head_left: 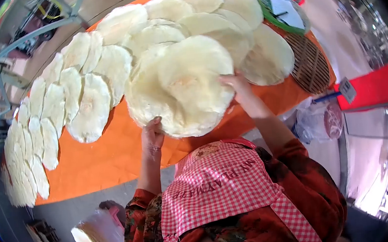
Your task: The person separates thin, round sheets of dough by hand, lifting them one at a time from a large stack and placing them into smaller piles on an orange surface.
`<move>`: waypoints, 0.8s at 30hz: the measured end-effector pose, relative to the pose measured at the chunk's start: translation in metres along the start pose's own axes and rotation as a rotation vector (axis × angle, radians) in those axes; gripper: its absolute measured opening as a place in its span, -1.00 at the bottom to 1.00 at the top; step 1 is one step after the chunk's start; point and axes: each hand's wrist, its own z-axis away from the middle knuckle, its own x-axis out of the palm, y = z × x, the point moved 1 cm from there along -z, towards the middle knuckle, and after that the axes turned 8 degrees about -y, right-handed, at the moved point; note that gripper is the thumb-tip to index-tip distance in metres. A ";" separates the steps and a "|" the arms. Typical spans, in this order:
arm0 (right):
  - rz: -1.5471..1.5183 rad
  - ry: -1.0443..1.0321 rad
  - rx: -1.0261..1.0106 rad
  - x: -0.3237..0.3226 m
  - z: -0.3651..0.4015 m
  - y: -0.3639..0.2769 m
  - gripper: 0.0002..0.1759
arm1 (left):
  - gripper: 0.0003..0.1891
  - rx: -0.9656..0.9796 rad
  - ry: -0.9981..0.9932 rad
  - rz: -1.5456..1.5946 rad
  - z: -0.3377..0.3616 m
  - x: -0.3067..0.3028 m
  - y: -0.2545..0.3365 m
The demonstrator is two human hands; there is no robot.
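Observation:
Both my hands grip the near edges of large, thin, pale flatbreads (195,87) that overlap in a stack above the table's front edge. My left hand (152,134) pinches the lower left rim, thumb on top. On the right side, my right hand (238,85) has its fingers closed on the rim of the upper round; its fingertips are partly hidden. Under and behind these lie more flatbreads, among them a browner round (268,57) just right of my right hand and a single one (89,109) to the left.
An orange cloth (84,167) covers the long table, with rows of overlapping flatbreads running left. At the right end are a slatted brown rack (311,64) and a green tray (267,10) with paper and a pen. A plastic-wrapped bundle (97,235) stands on the floor.

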 end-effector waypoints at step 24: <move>0.045 0.072 0.234 -0.045 -0.064 0.048 -0.40 | -0.46 0.011 0.154 -0.029 0.001 0.015 -0.037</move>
